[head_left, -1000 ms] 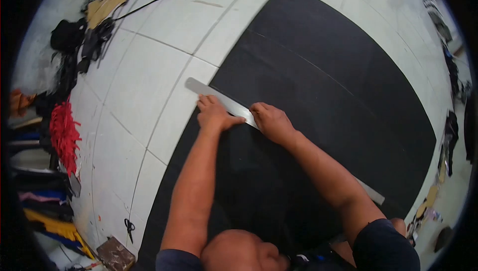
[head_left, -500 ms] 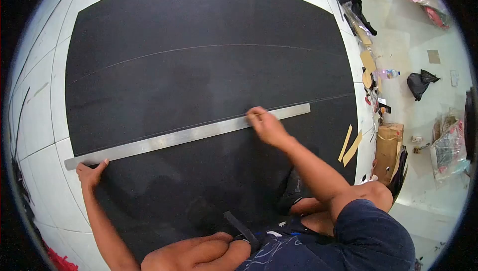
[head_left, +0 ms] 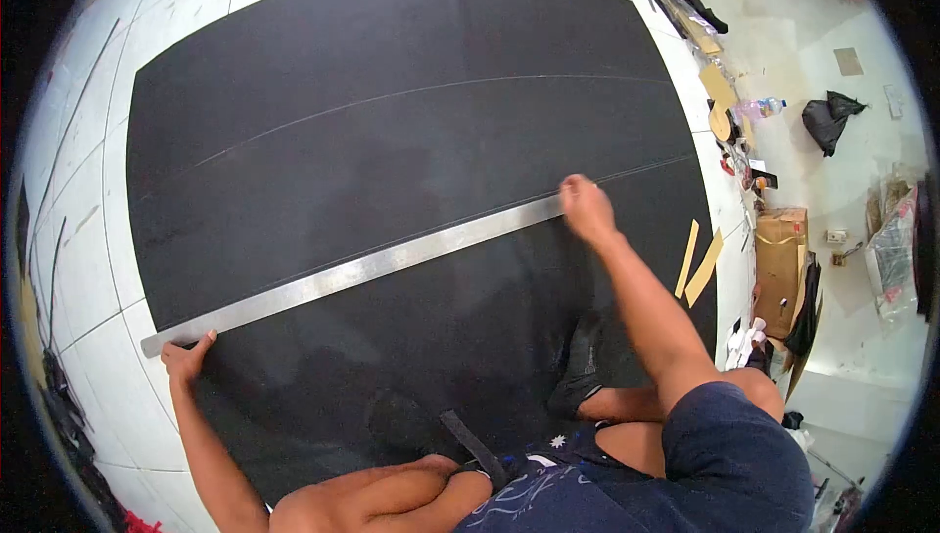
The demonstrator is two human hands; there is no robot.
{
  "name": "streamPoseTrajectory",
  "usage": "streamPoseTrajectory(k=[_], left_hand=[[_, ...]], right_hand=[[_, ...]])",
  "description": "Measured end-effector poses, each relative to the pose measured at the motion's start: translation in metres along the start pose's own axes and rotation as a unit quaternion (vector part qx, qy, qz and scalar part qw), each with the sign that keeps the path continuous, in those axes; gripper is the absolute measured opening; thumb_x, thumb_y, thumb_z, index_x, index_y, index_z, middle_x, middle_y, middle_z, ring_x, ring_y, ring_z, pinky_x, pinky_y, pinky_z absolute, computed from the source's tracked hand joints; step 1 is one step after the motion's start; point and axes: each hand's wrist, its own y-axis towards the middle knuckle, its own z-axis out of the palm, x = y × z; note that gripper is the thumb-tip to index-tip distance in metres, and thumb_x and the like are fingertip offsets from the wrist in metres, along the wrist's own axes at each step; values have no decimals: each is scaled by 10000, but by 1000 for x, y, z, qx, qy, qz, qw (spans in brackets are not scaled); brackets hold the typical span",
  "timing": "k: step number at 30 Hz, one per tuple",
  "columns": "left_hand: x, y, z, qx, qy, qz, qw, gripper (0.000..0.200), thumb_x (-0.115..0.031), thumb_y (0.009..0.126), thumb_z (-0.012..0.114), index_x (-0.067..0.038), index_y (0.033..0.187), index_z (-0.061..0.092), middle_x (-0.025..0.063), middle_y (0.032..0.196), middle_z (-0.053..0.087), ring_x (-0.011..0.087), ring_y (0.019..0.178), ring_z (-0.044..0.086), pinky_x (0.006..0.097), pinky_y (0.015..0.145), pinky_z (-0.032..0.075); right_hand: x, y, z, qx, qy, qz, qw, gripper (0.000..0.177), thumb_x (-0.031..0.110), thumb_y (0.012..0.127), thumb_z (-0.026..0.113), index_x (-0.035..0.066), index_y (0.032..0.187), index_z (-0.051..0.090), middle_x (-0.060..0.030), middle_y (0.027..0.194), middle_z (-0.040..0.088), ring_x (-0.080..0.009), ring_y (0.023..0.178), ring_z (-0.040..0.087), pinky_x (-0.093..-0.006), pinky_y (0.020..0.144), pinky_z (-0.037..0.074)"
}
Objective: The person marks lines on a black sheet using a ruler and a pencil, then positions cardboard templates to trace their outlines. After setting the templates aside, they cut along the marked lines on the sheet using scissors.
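Note:
A long metal ruler (head_left: 362, 269) lies slanted across a large black sheet (head_left: 411, 151) on the floor. My left hand (head_left: 186, 355) is at the ruler's left end, thumb and fingers apart against its lower edge. At the ruler's right end is my right hand (head_left: 587, 208), its fingers pinched together; anything between them is too small to make out. A pale line runs just above the ruler's upper edge and on toward the sheet's right side. Higher up, a second pale line curves across the sheet.
Two tan strips (head_left: 697, 264) lie at the sheet's right edge. Beyond it are a cardboard box (head_left: 780, 274), a plastic bottle (head_left: 764, 107) and a black bag (head_left: 828, 122). A dark strip (head_left: 472, 443) lies near my legs. White tiles (head_left: 83, 269) border the sheet.
My right hand has moved right along the ruler to its far end. My left hand stays at the left end. The whole view has shifted and turned slightly.

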Motion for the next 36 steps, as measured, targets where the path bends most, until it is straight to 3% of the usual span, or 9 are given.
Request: streamPoseTrajectory(k=[6,8,10,12,14,20,24,33,36], left_hand=[[-1,6,-12,83,-64,49,993,1194,-624,575,911,194,1331,478,361,1411,480,389,1331,489,479,1120,389],[36,51,23,-45,-76,171,981,985,-552,601,933,181,1180,621,289,1200,664,373,1139,639,469,1013,485],[44,61,25,29,-143,155,977,980,-547,633,920,166,1221,593,266,1170,680,382,1087,656,485,957,513],[27,22,26,-208,93,136,964,932,-567,760,818,99,1343,528,332,1332,554,462,1257,523,535,1074,409],[-1,-22,23,-171,78,245,951,790,-459,899,723,11,1470,445,329,1511,392,485,1391,389,521,1152,317],[-72,-130,86,-218,74,351,908,682,-249,945,677,19,1495,377,286,1585,271,471,1424,352,498,1174,310],[-87,-171,49,-45,88,317,943,921,-633,950,554,-10,1571,279,315,1612,208,486,1470,253,523,1198,262],[-81,-177,36,91,235,375,892,856,-462,837,799,17,1444,432,306,1371,518,480,1218,515,501,1073,406],[-104,-199,40,83,149,376,911,909,-458,776,858,18,1425,436,304,1360,517,479,1216,510,514,1047,423]], right_hand=[[133,-66,22,185,153,-249,938,317,300,1005,543,47,1160,655,-178,1096,687,-380,1050,645,-478,908,510],[122,-60,-5,162,164,-383,895,314,298,1004,538,15,1080,650,-199,1029,683,-387,1016,654,-492,877,515],[89,-43,-73,252,59,-375,890,312,282,993,510,11,1078,639,-213,978,681,-411,968,661,-513,856,519],[29,-29,-143,282,-74,-258,921,359,261,970,462,46,1226,591,-241,996,686,-428,969,667,-523,853,518],[-32,-26,-217,281,-160,-110,940,500,264,968,479,134,1450,481,-222,1214,667,-398,1126,642,-511,927,508],[-316,-74,-240,-24,-196,171,965,305,244,925,503,7,978,687,-261,1033,699,-428,933,684,-535,818,538],[-403,-161,-143,25,-118,402,908,470,419,892,634,60,1193,676,-225,1192,685,-386,1156,643,-497,981,513],[-391,-148,-98,-66,93,610,784,1274,800,653,735,74,1585,258,-257,1627,228,-397,1484,313,-497,1166,363],[-386,-136,-85,-64,43,602,795,1183,785,700,713,91,1569,313,-244,1582,319,-399,1443,375,-505,1127,404]])
